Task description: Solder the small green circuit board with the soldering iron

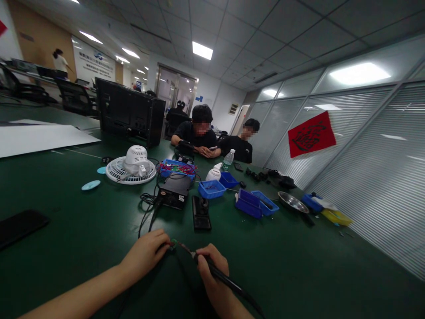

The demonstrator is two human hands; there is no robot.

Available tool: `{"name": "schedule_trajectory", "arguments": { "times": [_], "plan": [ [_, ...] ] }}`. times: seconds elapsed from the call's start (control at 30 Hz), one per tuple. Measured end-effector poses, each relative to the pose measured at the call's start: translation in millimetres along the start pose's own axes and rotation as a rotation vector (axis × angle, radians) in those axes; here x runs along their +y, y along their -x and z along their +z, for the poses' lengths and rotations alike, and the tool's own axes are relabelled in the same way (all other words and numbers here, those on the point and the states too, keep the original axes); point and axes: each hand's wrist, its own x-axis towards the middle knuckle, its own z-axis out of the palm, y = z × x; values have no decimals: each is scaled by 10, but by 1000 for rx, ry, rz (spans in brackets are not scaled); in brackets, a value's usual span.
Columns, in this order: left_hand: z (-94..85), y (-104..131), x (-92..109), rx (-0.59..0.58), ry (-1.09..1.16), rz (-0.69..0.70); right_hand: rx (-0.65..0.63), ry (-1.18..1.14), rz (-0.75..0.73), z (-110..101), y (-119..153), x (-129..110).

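L hand (pixel 151 250) at bottom ctr of frame, pinching small green part w/ red wires (pixel 173 243); R hand (pixel 214 270), just right, closed round black-handled iron (pixel 219 273), tip near part. Black box (pixel 174 190) on green counter (pixel 109 226), mid-frame.

open green table (pixel 272 266) to the right, black stand (pixel 201 213) blocking ahead, black box (pixel 174 190) and cables (pixel 149 206) blocking ahead-left

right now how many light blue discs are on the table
2. One light blue disc lies nearer you, left of the white fan grille; the other disc is at the grille's left edge. More could be hidden behind it.
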Motion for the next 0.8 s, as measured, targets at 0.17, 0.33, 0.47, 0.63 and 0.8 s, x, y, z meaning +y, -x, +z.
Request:
{"name": "schedule_trajectory", "arguments": {
  "times": [0.17,0.33,0.47,0.63,0.8],
  "plan": [
    [12,1,-15,-3,-2,2,16,-20,36,13,-20,-40],
    [10,-2,-14,-7,4,-16,53,-100,-13,69,-28,47],
    [-22,0,18,-13,-1,-5,45,-224,96,66,-45,23],
    [-21,-3,19,0,1,-1,56,-309,292,30,-88,-48],
    [-4,-6,1,-7,-4,-8,108,-303,340,31,-109,-59]
  ]
}}
